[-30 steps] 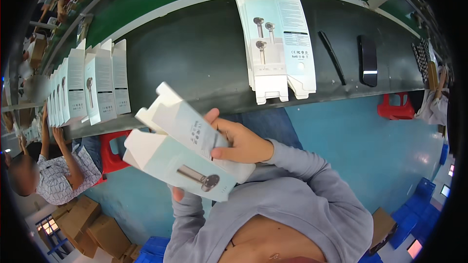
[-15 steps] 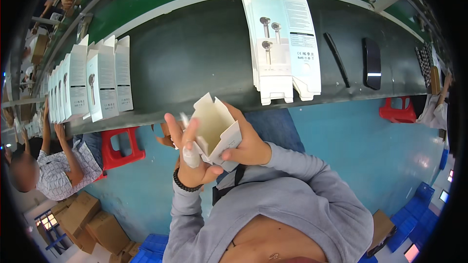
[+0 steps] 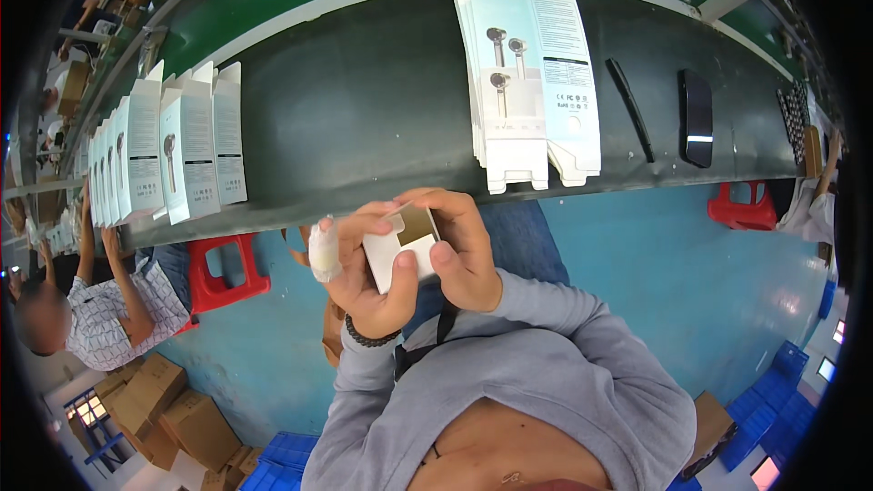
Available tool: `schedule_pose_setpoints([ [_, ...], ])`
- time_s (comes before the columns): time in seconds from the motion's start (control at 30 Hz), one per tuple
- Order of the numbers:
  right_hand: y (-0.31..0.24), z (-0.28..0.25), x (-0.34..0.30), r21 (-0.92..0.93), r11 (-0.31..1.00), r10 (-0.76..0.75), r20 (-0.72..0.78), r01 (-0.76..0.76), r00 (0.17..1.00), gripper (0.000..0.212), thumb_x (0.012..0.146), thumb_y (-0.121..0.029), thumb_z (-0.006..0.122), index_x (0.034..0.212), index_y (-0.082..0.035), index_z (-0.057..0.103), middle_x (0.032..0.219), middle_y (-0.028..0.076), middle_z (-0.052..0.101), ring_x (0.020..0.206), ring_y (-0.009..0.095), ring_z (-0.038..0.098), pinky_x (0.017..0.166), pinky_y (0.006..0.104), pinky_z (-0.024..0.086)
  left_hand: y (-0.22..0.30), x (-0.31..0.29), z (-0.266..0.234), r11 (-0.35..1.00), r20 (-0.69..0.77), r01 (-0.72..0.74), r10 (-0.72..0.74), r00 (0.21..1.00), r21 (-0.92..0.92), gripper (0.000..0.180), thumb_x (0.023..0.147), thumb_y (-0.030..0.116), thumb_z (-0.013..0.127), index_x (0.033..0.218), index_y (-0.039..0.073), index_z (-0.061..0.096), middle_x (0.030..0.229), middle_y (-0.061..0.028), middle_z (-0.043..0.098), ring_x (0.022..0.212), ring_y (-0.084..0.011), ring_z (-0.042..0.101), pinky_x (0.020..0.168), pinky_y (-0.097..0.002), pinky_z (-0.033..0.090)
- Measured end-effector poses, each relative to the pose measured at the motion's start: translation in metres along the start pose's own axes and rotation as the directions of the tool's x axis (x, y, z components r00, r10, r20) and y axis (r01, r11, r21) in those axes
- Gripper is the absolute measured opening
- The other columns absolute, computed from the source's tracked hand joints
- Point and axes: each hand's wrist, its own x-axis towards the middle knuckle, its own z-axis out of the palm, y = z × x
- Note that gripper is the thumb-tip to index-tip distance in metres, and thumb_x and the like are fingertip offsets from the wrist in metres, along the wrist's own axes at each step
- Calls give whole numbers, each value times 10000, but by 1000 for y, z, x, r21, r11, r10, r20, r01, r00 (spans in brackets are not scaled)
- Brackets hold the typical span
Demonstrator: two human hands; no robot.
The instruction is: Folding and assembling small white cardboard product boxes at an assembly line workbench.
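A small white carton is held between my two hands in front of my body, just off the near edge of the table. Its end faces up, with the flaps partly folded in and a shaded gap showing the inside. My left hand grips the left side, thumb on a flap and fingers behind; one finger wears a white wrapping and sticks out to the side. Around the right side closes my right hand, its thumb pressing near the same flap. The carton's lower part is hidden by the hands.
On the dark table lies a stack of flattened printed cartons. Right of it are a black pen and a black phone. Several erected cartons stand at left. A co-worker sits beside a red stool.
My left hand has turned inward and now grips the carton, its thumb on the flap. The upright flaps have been folded partly over the opening. The right thumb has moved up toward them.
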Motion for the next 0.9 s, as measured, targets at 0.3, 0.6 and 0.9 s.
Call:
schedule_pose_setpoints([
  [0.3, -11, -9, 12, -306, 950, -30, 84, 55, 996, 233, 904, -227, 490, 930, -29, 610, 1192, 176, 440, 1004, 170, 469, 841, 301, 366, 7, 15, -19, 957, 233, -230, 187, 954, 175, 1007, 629, -12, 743, 1403, 229, 146, 940, -54, 507, 719, -183, 546, 646, -332, 432],
  [0.6, -13, -5, 13, 164, 893, 411, 86, -420, 907, 216, 810, 57, 556, 951, -23, 413, 1080, 102, 435, 922, 118, 520, 759, 255, 466, 5, 10, -22, 901, 268, -267, 179, 947, 342, 1300, 396, 233, 916, 1371, 291, 58, 1217, -124, 364, 881, -206, 502, 656, -317, 470],
  [0.9, -12, -4, 16, 138, 849, 498, 117, -510, 859, 407, 782, 31, 586, 1129, -29, 381, 1126, 96, 447, 964, 155, 535, 795, 274, 468, 7, 9, -25, 894, 279, -285, 192, 941, 346, 1287, 399, 255, 910, 1396, 274, 95, 1245, -143, 365, 901, -219, 500, 680, -329, 488],
])
